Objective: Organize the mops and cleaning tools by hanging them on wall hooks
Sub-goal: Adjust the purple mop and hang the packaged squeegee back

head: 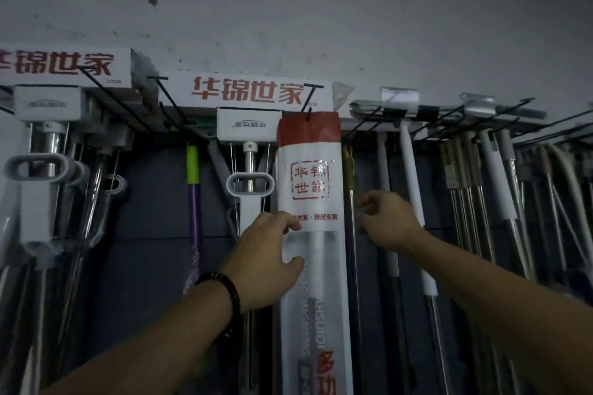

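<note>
Two hands reach up toward a wall rack of mops. One long packaged mop (309,202) in a white and clear sleeve with a red top hangs from a black wire hook (308,112) at the middle of the rack, under the right end of the middle box. The left hand (269,256), a dark bead bracelet (224,295) on its wrist, has its fingers spread and lies against the left edge of the sleeve, thumb across the front and fingertips at the edge; whether it actually grips the sleeve cannot be told. The right hand (390,221) hovers just right of the sleeve with fingers curled loosely, pinching nothing that shows, in front of a thin metal pole (353,234). Two white boxes with red characters sit along the top of the rack, one at the left edge (64,69) and one in the middle (256,93). Under each hangs a white squeeze mop with an oval handle, two clearly seen (35,170) (250,184), with more behind the left one. A purple pole with a green top (193,196) hangs between them. To the right, many white and metal poles (481,196) crowd close together on more wire hooks, too many and too dim to count.
</note>
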`<action>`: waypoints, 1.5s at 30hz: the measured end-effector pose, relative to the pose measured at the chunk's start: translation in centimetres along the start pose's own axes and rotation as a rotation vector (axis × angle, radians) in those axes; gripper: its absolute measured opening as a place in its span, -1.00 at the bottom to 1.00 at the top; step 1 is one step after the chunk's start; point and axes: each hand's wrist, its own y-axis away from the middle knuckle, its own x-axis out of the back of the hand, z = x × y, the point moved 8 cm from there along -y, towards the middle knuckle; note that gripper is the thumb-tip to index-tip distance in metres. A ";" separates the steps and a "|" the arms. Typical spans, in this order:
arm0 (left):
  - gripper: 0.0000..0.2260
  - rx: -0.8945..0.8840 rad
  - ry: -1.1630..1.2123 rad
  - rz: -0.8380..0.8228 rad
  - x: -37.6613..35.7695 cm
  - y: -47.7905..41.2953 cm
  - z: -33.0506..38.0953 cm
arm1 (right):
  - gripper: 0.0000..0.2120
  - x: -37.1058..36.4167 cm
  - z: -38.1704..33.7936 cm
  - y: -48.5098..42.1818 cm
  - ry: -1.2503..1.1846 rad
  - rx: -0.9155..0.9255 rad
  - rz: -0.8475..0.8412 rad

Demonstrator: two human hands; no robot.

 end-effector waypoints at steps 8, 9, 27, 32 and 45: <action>-0.57 0.107 -0.081 0.051 -1.2 -2.7 1.6 | -0.93 -2.8 -0.6 -0.4 -0.487 0.204 -0.156; -0.53 0.126 -0.089 0.069 -1.6 -3.3 1.7 | -0.91 -3.1 -0.7 -0.7 -0.508 0.230 -0.185; -0.69 0.272 -0.149 0.256 -3.5 -5.9 0.9 | -0.85 -7.9 -1.5 -9.5 -0.665 0.298 -0.045; -0.68 0.301 -0.190 0.213 -3.8 -5.8 0.5 | -0.80 -9.3 -1.1 -12.0 -0.583 0.216 0.029; -0.60 0.342 -0.191 0.181 -4.2 -6.2 -0.1 | -0.89 -13.8 1.4 -17.3 -0.433 0.046 0.006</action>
